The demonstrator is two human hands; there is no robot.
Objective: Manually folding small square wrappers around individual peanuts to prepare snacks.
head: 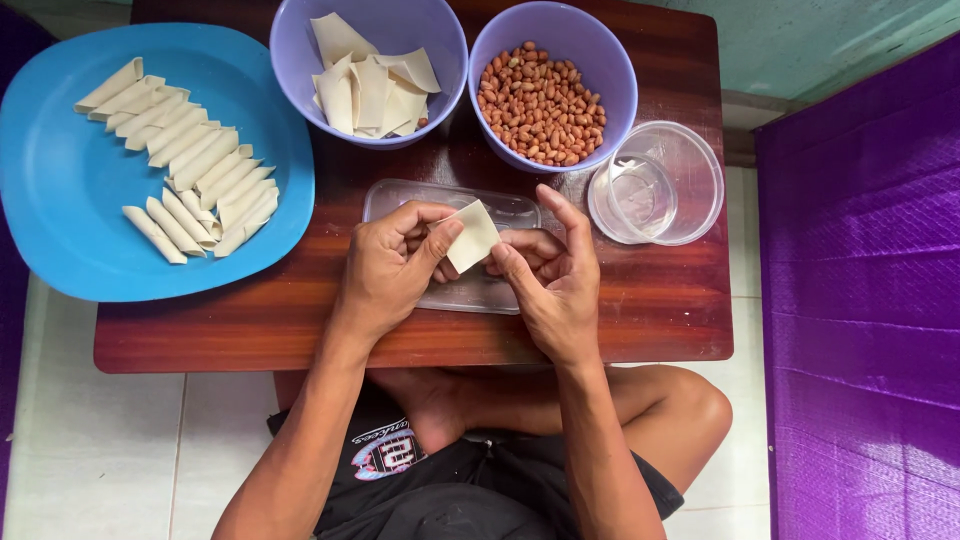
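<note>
Both hands are working close together above the middle of the counter (250, 330), each pinching the same small pale square of dough wrapper (472, 236). The left hand (385, 270) is gripping the wrapper's lower left edge between thumb and forefinger, with the remaining fingers curled inward. The right hand (550, 280) is gripping the wrapper's right edge at thumb and fingertips, while its index finger is pointing up and away from the sheet. The wrapper is being held tilted, clear of the surface, directly over a clear shallow rectangular tray (400, 195) that is lying on the dark wooden counter. Just right of the tray, a round transparent container (690, 160) is sitting with a smaller clear cup (635, 195) inside it. Behind the tray, two lilac bowls are standing side by side: the left bowl (295, 75) is holding loose, flat wrapper sheets (370, 90), and the right bowl (610, 60) is holding red-brown peanuts (542, 100). At the counter's left end, a large blue plate (60, 200) is overhanging the edge and carrying rows of rolled pale dough tubes (190, 165), packed touching one another. Below the counter, the person's crossed bare legs and dark shorts are showing.
</note>
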